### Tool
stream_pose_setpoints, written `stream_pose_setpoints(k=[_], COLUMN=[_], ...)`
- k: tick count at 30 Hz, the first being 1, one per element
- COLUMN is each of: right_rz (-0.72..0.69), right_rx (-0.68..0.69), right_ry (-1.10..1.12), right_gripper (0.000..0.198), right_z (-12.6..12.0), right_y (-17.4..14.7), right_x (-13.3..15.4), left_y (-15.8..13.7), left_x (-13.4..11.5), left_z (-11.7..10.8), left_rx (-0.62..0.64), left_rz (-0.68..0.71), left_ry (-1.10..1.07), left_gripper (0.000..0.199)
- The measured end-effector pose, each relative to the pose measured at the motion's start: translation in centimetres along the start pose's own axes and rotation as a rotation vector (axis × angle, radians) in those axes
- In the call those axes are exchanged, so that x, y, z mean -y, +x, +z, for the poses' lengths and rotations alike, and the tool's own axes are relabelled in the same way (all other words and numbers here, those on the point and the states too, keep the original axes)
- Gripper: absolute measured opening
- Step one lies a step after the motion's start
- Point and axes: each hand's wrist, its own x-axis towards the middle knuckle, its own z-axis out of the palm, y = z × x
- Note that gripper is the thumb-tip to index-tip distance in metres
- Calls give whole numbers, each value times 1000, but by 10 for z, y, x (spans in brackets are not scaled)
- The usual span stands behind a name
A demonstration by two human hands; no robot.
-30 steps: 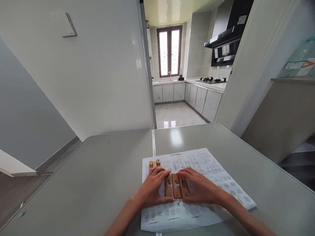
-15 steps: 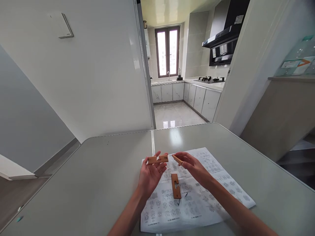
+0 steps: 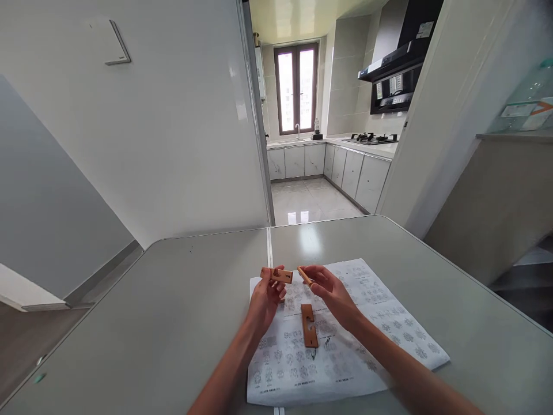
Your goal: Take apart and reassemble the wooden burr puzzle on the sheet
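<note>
My left hand (image 3: pixel 264 298) holds a flat notched wooden piece (image 3: pixel 276 275) level, a little above the table. My right hand (image 3: pixel 329 290) grips a second wooden piece (image 3: pixel 305 275) at a slant, its tip pointing toward the left one. The two pieces are close but apart. A third notched wooden piece (image 3: pixel 307 325) lies flat on the printed sheet (image 3: pixel 345 340) below and between my hands.
The sheet of printed diagrams lies on a grey table (image 3: pixel 173 323) with a seam down its middle. Beyond the table's far edge a doorway opens into a kitchen (image 3: pixel 319 155). A white wall stands at the left, a counter (image 3: pixel 510 190) at the right.
A second ago both hands pressed three wooden pieces together on the sheet. Each hand has since lifted one piece; the middle one stayed down. The left piece has drawn closer to the right.
</note>
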Motion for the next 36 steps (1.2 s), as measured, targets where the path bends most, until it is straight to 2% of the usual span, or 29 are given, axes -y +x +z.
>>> stream_pose_setpoints(k=[7, 11, 17, 23, 28, 32, 36], right_rz=[-57, -80, -258, -326, -352, -364, -368], right_rx=[-95, -95, -123, -29, 18, 48, 62], right_ry=[-29, -38, -180, -263, -349, -474, -518], right_gripper=[48, 51, 49, 55, 60, 64, 65], right_z=[-3, -2, 5, 5, 3, 0, -1], right_y=[-2, -4, -8, -12, -15, -16, -17], right_x=[-7, -9, -14, -14, -11, -10, -11], left_y=[-1, -3, -6, -8, -11, -15, -17], left_x=[10, 15, 18, 21, 16, 15, 20], left_z=[-6, -7, -5, -5, -3, 0, 0], left_rx=[-32, 10, 86, 38, 60, 97, 46], left_rz=[-40, -32, -81, -61, -76, -47, 10], left_ry=[77, 76, 55, 49, 86, 183, 389], left_gripper=[39, 35, 38, 49, 49, 53, 55])
